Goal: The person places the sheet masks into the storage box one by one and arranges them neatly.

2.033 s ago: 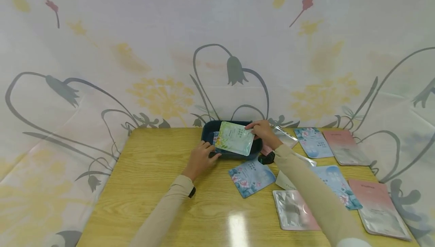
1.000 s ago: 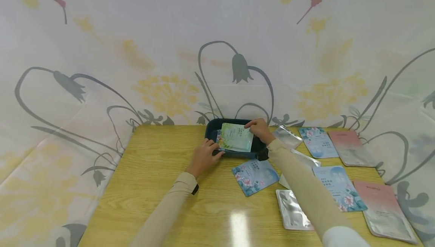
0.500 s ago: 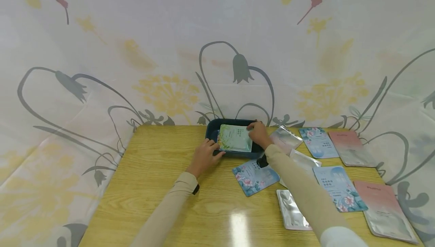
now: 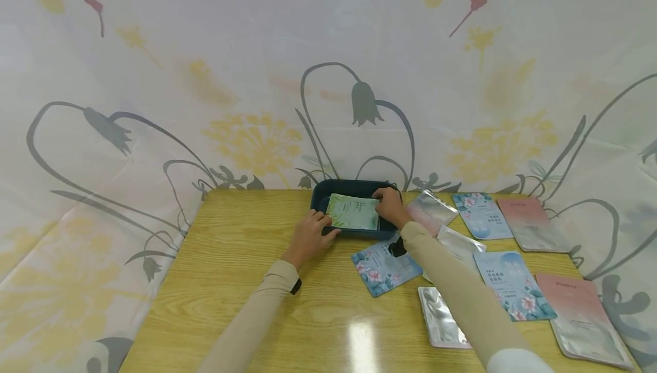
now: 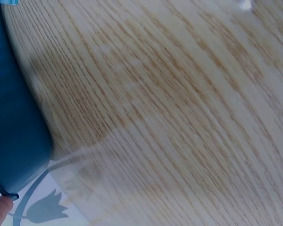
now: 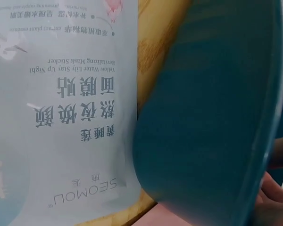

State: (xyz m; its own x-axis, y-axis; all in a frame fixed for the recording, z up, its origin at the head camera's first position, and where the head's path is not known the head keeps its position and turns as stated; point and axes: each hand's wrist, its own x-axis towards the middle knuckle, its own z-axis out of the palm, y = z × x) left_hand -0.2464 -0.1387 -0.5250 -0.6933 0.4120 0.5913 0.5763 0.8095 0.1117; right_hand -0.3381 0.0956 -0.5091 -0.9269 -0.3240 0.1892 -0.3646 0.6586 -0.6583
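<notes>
A dark blue plastic tray (image 4: 320, 187) stands at the table's far edge, against the patterned cloth. A green and white face mask packet (image 4: 354, 212) lies inside it, its top end toward my right hand. My right hand (image 4: 391, 206) reaches over the tray's right side and pinches the packet's right end; in the right wrist view its fingers (image 6: 269, 200) show behind the tray wall. My left hand (image 4: 307, 236) grips the tray's front left rim. One fingertip (image 5: 0, 209) touches the rim in the left wrist view. Whatever lies beneath the packet is hidden.
Blue floral mask packets (image 4: 385, 267) lie in front of the tray and at the right. Pink and silver packets (image 4: 531, 224) and a silver packet (image 4: 441, 319) are spread on the wooden table (image 4: 231, 304). A patterned cloth (image 4: 205, 76) hangs behind.
My right hand has lowered the green packet into the tray and shifted it slightly toward the front. The left hand keeps its place at the rim. The view has shifted slightly.
</notes>
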